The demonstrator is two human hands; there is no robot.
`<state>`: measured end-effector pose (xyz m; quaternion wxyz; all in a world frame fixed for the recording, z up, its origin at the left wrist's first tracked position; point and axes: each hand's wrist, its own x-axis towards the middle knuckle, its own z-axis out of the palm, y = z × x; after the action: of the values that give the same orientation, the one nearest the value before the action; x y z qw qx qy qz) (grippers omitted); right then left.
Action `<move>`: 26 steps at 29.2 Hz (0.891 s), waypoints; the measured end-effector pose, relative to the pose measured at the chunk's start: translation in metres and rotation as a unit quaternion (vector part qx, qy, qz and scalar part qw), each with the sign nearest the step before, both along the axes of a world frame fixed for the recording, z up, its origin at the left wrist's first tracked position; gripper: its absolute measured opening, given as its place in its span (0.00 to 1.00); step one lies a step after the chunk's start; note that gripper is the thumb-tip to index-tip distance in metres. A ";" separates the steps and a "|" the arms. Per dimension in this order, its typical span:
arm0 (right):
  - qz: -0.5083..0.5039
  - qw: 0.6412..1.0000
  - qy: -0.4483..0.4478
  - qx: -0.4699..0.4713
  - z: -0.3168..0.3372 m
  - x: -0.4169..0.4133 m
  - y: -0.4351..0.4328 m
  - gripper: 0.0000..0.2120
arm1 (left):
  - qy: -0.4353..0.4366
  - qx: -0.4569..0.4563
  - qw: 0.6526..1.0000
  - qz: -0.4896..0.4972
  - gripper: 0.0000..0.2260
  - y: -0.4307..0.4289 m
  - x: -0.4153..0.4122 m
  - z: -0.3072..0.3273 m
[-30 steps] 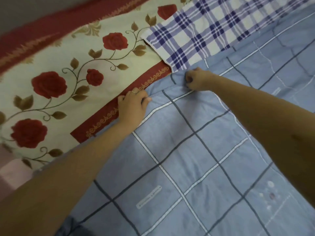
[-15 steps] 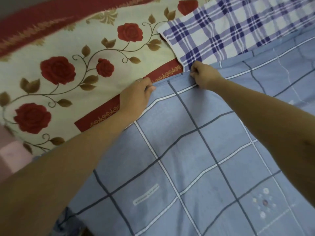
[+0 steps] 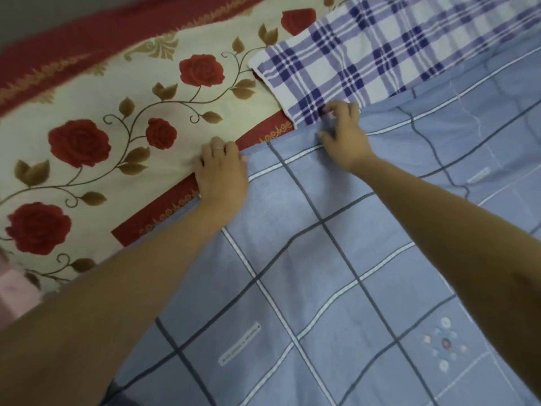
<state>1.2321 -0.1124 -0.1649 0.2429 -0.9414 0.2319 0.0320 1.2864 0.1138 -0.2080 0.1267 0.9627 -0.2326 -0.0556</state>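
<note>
A blue blanket [image 3: 336,259] with a grid of dark and white lines covers the near and right part of the bed. My left hand [image 3: 222,174] grips its far edge, fingers curled over the border where it meets the rose-print sheet [image 3: 117,112]. My right hand [image 3: 344,136] pinches the same edge further right, just below the corner of a purple plaid pillow [image 3: 380,54]. Both forearms reach out over the blanket.
The cream sheet with red roses has a red band [image 3: 164,206] running along the blanket's edge and a red border at the far left. A pale pink surface [image 3: 14,291] shows at the lower left, beside the bed.
Both hands have moved the blanket's edge further up the bed, toward the plaid pillow. My right hand now sits against the pillow's corner.
</note>
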 end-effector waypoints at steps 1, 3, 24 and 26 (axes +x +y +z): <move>-0.015 0.999 -0.021 -0.019 0.005 -0.011 -0.009 0.17 | -0.010 0.013 1.000 0.000 0.17 -0.003 -0.001 0.002; -0.071 0.994 -0.014 -0.082 0.006 -0.033 -0.032 0.19 | -0.034 0.020 0.999 -0.034 0.20 -0.009 -0.003 0.005; -0.257 0.952 -0.024 -0.167 -0.065 -0.032 -0.151 0.23 | -0.065 -0.157 0.975 -0.140 0.19 -0.248 0.083 0.010; -0.240 0.953 -0.052 -0.178 -0.065 -0.037 -0.162 0.22 | -0.053 -0.103 0.981 -0.155 0.22 -0.263 0.087 -0.007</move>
<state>1.1947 -0.2739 -0.2303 0.0831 -0.8864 0.4399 -0.1180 1.3729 -0.1491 -0.2147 0.2028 0.8982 -0.3901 0.0009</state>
